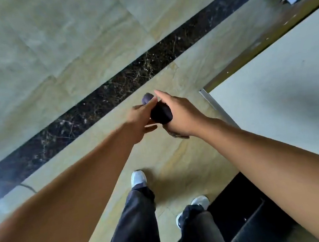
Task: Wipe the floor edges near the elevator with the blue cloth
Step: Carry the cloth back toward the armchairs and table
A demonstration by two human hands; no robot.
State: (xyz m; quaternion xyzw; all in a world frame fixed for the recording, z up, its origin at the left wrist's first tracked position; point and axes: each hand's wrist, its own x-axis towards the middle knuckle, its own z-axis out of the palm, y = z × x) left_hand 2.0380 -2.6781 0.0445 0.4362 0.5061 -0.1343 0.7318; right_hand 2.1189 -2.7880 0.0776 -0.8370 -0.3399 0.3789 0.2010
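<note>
Above the beige floor [48,43], the bunched blue cloth [160,112] was gripped by the right hand [181,114] and apparently pinched by the blurred left hand [141,120].

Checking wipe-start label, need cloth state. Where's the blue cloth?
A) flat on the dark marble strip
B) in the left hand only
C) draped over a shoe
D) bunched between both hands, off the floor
D: the blue cloth is bunched between the left hand and right hand, above the floor.
</note>
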